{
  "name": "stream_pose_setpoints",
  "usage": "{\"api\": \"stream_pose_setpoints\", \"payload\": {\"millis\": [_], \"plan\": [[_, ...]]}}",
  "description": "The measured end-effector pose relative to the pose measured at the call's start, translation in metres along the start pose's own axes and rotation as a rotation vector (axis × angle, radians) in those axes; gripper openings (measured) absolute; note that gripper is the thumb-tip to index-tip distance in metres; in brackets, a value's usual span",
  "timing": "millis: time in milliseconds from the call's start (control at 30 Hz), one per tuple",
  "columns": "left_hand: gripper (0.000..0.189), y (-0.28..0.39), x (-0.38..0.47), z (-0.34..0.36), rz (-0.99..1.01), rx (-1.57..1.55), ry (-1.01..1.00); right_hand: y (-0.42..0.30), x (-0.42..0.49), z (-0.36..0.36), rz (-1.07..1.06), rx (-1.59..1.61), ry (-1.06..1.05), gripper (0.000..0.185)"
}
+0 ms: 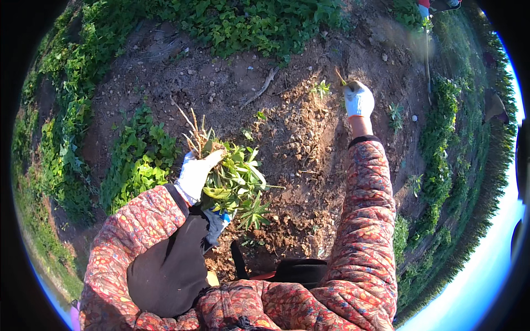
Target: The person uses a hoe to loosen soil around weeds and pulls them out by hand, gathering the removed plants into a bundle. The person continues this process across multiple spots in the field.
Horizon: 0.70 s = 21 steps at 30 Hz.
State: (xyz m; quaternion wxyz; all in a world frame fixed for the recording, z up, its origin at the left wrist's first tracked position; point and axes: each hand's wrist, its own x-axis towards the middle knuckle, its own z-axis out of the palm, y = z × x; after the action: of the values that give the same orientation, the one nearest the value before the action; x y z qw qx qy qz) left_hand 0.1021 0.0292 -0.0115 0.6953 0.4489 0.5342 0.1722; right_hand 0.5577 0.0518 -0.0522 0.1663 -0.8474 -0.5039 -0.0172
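My left hand (198, 173), in a white work glove, is closed round a bunch of uprooted leafy plants (236, 186); their bare stems and roots point up and away from me, and the leaves hang to the right over the soil. At the end of my outstretched arm, my right hand (358, 99), gloved too, is closed low over the ground beside a small green weed (321, 88). A bit of green and a thin stem show at its fingertips, but what lies inside the fist is hidden. Loose, crumbly soil (306, 140) spreads between both hands.
Leafy vines (265, 25) grow across the far side, with more vines (143, 157) at the left and a row (441, 157) at the right. A dry stick (261, 87) lies on the soil. Part of another person (445, 5) and a long thin handle (427, 62) show at the upper right.
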Motion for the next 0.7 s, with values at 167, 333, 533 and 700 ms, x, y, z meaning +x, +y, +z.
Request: {"api": "stream_pose_setpoints", "payload": {"millis": [167,333,533,700], "plan": [[0.036,-0.002,0.005,0.007,-0.033,0.268,-0.034,-0.096,-0.088,-0.055,-0.235,0.64,-0.061,0.014],[0.029,-0.006,0.003,0.02,-0.093,-0.227,0.045,-0.187,-0.16,-0.066,-0.2,0.717,-0.385,0.011],[0.024,-0.007,-0.004,0.017,-0.111,-0.253,0.097,-0.193,-0.167,-0.051,-0.467,0.811,-0.524,0.014],[0.023,-0.015,0.001,0.011,-0.044,-0.261,0.094,-0.144,-0.089,0.007,-0.225,0.273,-0.051,0.014]]}}
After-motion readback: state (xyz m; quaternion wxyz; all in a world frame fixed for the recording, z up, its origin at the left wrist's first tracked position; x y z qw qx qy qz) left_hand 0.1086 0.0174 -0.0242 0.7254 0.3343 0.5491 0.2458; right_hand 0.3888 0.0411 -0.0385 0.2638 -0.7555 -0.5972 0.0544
